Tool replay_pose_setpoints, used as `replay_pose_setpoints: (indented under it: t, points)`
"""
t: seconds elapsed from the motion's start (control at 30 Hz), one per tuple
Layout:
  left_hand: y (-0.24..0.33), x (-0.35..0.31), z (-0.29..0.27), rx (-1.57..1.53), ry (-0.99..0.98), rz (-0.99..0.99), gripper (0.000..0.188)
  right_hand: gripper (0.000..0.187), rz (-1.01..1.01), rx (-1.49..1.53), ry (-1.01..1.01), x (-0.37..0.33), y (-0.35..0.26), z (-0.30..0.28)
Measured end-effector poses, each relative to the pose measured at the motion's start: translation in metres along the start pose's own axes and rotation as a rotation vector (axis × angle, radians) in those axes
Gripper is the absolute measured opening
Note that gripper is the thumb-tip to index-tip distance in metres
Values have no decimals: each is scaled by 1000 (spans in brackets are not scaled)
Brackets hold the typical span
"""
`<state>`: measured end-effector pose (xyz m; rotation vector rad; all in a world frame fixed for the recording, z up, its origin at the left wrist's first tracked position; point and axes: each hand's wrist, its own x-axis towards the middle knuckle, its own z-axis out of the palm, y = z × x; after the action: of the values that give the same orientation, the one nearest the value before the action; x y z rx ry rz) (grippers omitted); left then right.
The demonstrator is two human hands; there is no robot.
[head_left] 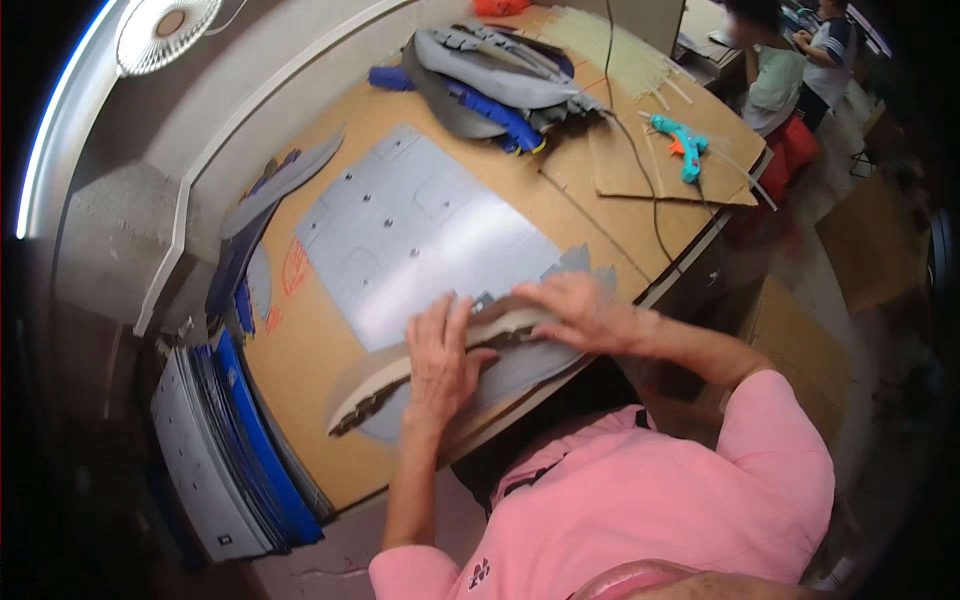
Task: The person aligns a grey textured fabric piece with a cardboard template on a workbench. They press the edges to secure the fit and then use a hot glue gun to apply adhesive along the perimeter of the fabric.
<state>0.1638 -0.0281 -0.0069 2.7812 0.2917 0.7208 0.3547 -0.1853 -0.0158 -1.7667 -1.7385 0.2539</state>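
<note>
A long curved strip, pale on its outside with a dark notched edge, stands along the near edge of the table. My left hand is closed on its middle, fingers over the top and thumb on the near side. Farther right, my right hand pinches the strip near its other end. Under and in front of it lies a flat grey piece, partly hidden by the strip and my left hand. Just beyond my hands is a flat grey sheet with several small dark studs.
Grey and blue curved pieces are heaped at the back, more at the left. A teal glue gun rests on cardboard, its cord crossing the table. Pale glue sticks lie behind. Stacked panels stand front left. Two people are far right.
</note>
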Motion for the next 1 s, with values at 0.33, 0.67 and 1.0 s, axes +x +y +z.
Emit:
replay_pose_setpoints:
  t: [0.33,0.67,1.0]
  points:
    - [-37,-12,-18,192,-27,-4,30,51,114,162,-79,29,4,-40]
    - [-46,13,-31,230,-132,-41,28,45,-37,-251,-149,34,1,-28]
    - [-48,11,-22,281,-255,-46,44,36,-183,-514,-63,44,-8,-37]
